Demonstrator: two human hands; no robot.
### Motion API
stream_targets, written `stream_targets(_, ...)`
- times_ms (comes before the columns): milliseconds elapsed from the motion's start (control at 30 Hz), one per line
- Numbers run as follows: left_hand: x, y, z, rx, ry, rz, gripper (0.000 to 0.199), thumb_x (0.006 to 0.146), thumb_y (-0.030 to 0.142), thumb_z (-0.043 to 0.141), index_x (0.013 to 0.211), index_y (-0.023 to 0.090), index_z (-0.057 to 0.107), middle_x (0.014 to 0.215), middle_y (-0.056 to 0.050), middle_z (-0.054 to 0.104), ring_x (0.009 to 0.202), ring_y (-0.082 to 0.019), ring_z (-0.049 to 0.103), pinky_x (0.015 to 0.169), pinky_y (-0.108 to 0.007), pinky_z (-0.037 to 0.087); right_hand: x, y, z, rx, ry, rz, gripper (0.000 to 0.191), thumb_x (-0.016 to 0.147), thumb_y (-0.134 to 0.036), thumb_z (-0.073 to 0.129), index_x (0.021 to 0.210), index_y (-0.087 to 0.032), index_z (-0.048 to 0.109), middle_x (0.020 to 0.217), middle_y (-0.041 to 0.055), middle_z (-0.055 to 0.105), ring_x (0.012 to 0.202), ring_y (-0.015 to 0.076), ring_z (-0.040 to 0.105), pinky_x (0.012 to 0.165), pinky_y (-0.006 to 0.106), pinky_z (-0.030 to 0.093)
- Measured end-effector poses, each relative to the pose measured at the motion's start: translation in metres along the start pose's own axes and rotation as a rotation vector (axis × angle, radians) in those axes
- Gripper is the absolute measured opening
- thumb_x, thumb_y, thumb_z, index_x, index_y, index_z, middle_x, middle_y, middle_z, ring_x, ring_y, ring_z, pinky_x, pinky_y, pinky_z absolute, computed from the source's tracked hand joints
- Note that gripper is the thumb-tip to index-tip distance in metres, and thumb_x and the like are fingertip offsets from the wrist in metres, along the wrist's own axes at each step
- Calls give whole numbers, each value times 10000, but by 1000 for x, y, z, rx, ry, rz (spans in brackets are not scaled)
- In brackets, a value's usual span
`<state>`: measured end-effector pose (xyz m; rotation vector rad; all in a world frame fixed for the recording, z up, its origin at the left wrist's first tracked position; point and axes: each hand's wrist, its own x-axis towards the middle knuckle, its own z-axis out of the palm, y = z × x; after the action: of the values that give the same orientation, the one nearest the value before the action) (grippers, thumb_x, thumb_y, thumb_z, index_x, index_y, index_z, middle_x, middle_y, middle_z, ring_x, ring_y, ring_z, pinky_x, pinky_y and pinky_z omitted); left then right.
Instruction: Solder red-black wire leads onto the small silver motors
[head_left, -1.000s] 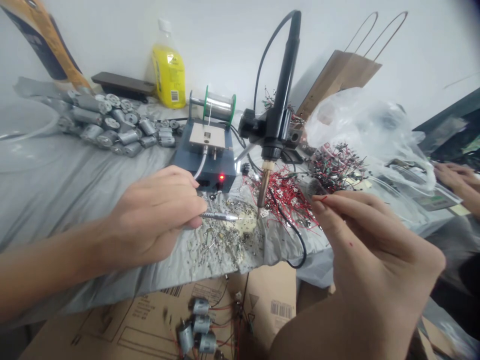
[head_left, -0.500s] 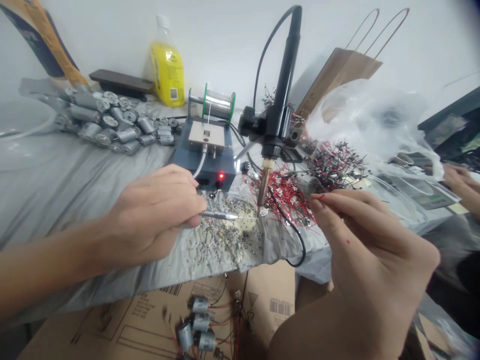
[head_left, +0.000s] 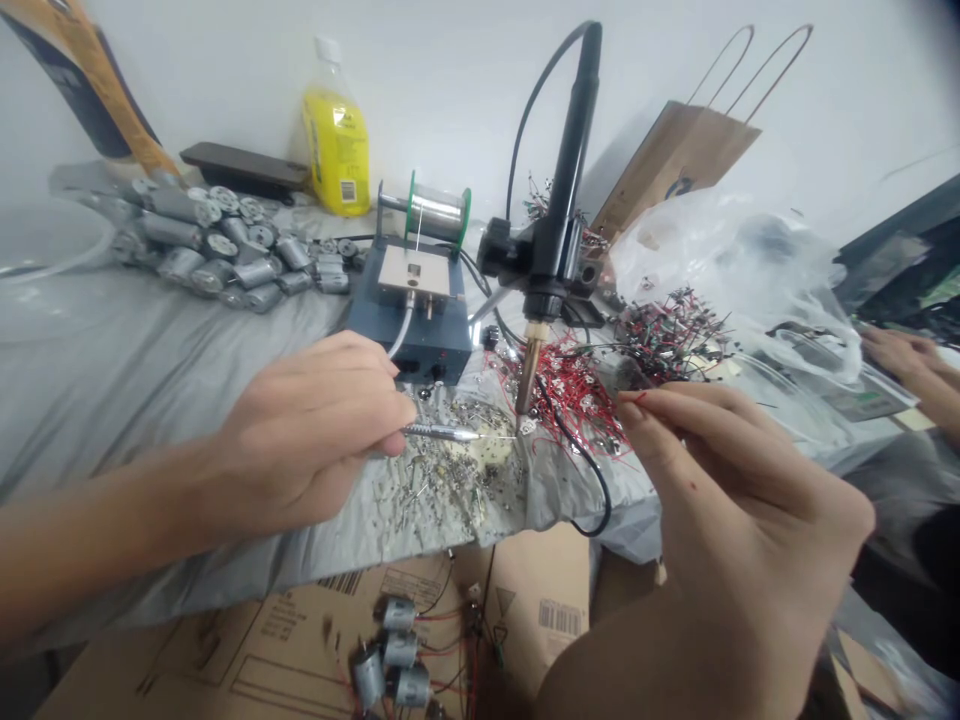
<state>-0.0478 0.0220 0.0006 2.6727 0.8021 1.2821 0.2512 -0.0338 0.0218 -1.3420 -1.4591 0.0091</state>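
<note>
My left hand (head_left: 322,430) is closed around a slim metal solder-feed pen (head_left: 442,432). Thin solder wire pokes from its end and reaches the tip of the soldering iron (head_left: 529,385), which is clamped upright, tip down, in a black stand (head_left: 544,260). To the right of the iron, my right hand (head_left: 712,500) pinches a short bit of red wire (head_left: 637,398) between thumb and forefinger; the rest of that wire is hidden. Behind the fingers lies a heap of red wires with small metal tabs (head_left: 574,390).
A solder feeder box (head_left: 420,310) carries a solder spool (head_left: 439,212). Small motors (head_left: 217,240) are piled at left, near a yellow bottle (head_left: 336,155). Wired motors (head_left: 401,650) rest on cardboard below the table edge. Another person's hand (head_left: 896,350) is at far right, past plastic bags (head_left: 742,250).
The red light on the feeder box has gone out. Both my hands keep almost the same place and grip. The other person's hand has shifted slightly left.
</note>
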Motion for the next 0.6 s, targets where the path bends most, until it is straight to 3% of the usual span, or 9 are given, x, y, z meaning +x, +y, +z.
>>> stream_targets(600, -2, 2, -1, 28, 3, 5, 310, 1108, 127, 430, 929, 280, 632, 795, 24, 627, 796, -163, 672, 930, -380, 633, 1, -1, 2, -4, -52, -13, 83, 980, -235, 878, 1007, -313, 882, 982, -33, 791, 927, 137, 723, 763, 284, 549)
